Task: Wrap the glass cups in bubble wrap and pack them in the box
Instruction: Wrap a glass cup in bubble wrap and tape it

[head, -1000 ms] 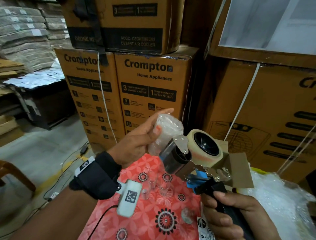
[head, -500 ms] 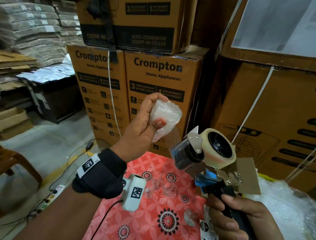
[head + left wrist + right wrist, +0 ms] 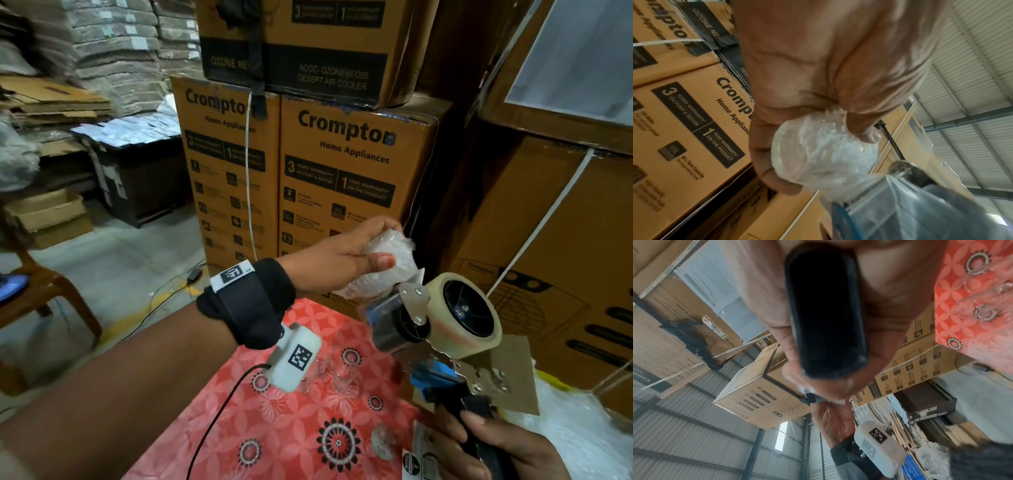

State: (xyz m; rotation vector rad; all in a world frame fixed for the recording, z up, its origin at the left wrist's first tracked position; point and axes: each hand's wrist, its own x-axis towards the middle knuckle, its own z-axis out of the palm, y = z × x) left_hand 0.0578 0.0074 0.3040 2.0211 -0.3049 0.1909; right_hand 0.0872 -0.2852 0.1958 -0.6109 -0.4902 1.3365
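The left hand [image 3: 346, 260] grips the bubble-wrapped cup [image 3: 390, 263] in mid-air, the tape dispenser [image 3: 442, 322], held by its handle in the right hand [image 3: 507, 452], touching it at five o'clock. Tugging the tape hard could wrench the cup loose (bare glasses [image 3: 329, 373] stand at six o'clock).

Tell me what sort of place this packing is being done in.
Most likely a warehouse or stockroom. Sealed Crompton appliance cartons are stacked high behind the table, flattened cardboard is piled at the left, and the left wrist view shows a corrugated metal roof.
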